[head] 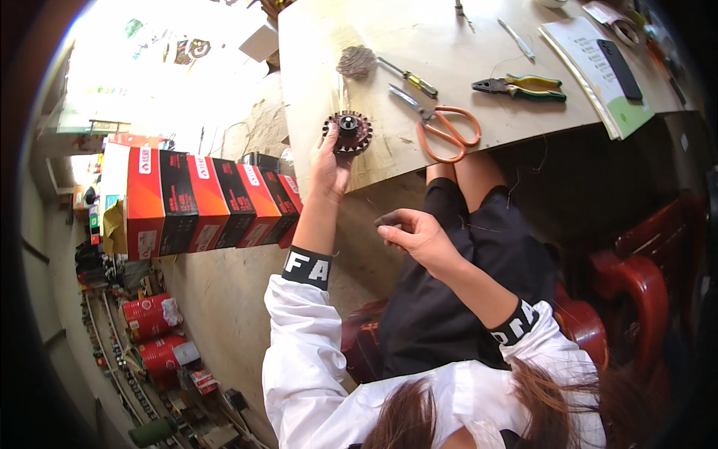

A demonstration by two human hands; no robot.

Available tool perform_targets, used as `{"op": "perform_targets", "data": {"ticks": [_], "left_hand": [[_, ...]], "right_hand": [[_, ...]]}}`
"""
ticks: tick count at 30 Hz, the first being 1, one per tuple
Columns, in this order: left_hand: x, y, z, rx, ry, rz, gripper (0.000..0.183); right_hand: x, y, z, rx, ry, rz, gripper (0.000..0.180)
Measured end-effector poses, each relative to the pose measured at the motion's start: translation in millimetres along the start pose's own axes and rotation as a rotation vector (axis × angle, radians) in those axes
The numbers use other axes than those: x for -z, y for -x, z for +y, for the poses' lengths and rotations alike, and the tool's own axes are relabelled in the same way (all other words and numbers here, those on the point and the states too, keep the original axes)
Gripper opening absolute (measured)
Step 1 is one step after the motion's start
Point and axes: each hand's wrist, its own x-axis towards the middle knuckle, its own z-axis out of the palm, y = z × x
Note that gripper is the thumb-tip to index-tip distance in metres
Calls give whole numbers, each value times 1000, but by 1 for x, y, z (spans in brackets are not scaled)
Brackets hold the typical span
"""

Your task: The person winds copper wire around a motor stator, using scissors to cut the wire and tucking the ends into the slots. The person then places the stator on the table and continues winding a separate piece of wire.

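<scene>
My left hand [334, 168] grips a round slotted motor core [359, 137] with a dark hub, just above the table's near left corner. Its thumb lies on the near rim of the core, and the fingers are mostly hidden beneath. Over my lap, my right hand [412, 233] is pinched, thumb against the curled forefinger. A thin wire [372, 204] shows by those fingertips, and its full path is too fine to follow. Orange-handled scissors [449, 132] lie on the table [387, 22] to the right of the core, partly over the near edge.
A ball of twine [356, 62], a yellow-handled screwdriver [412, 78], combination pliers [519, 88] and a pen [517, 39] lie on the table. A phone [619, 70] rests on a booklet [628, 115]. Red-and-black boxes [179, 205] stand at left; a wooden chair [645, 292] stands at right.
</scene>
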Motion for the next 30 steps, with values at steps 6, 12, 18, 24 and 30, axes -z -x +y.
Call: {"op": "perform_targets", "data": {"ticks": [6,12,18,24,30], "left_hand": [[-4,-23,-6,-35,-164,5,28],[0,-33,6,51,-368,163,27],[-15,-23,15,8,-482,333,38],[-75,39,9,-547,-730,341,46],[-103,133,-36,-393,-682,-37,29]], "right_hand": [[-4,-10,8,17,-5,79,18],[-2,-5,9,-37,-34,92,17],[2,23,0,-40,28,52,16],[55,61,-23,629,181,681,13],[175,50,-56,560,604,962,51]]}}
